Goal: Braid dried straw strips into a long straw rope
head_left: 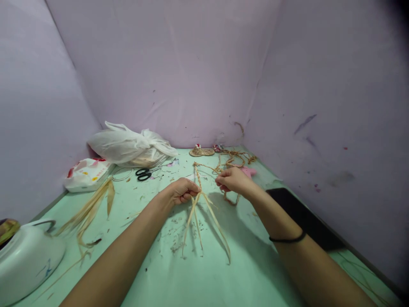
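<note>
My left hand (185, 190) pinches a straw braid (197, 175) at its lower end, near the middle of the green table. Several loose pale strands (214, 215) fan out below the pinch toward me. The braided part runs up and away from the fingers, then bends right toward a tangle of brown braided cord (236, 158). To the right of the braid, my right hand (232, 180) is raised with its fingers curled together; whether a thin strand lies between them is too small to tell.
Black scissors (143, 174), a white plastic bag (128, 145) and a tissue pack (87, 174) lie back left. Dry straw leaves (92, 207) and a white pot (30, 260) are at left. A black flat object (300, 215) lies right; a small woven hat (198, 151) stands at the back.
</note>
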`<state>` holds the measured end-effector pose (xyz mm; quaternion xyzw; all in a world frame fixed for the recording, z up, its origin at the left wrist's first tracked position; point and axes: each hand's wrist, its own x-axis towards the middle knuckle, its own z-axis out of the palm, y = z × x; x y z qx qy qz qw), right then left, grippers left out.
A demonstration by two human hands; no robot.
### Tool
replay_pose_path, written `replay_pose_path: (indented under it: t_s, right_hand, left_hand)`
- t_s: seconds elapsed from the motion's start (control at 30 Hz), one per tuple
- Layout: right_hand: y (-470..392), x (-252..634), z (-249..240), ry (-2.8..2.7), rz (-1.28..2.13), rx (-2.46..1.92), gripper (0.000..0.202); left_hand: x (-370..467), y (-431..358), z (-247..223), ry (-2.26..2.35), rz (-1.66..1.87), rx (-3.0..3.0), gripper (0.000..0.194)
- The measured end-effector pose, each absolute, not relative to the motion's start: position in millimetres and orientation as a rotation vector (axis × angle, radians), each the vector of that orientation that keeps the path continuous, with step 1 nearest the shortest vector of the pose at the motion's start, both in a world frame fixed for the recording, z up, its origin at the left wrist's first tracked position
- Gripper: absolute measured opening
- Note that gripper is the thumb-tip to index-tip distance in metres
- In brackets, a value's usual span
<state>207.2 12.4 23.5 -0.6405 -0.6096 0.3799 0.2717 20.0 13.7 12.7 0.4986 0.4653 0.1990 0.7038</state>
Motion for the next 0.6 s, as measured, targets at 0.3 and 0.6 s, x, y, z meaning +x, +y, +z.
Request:
replay_pose_path:
  t_s: [0.3,0.6]
  right_hand:
    - [-10.8,161.2,24.3,-1.172,1.979,-1.376,0.016]
    - [-1.9,170.6,9.2,-1.482,1.662,-1.517,0.019]
  left_hand:
    - [21.1,16.3,5.3,1.003,0.433,1.173,0.021]
    - [17.2,16.5,4.6,1.115,0.409,1.355,0.012]
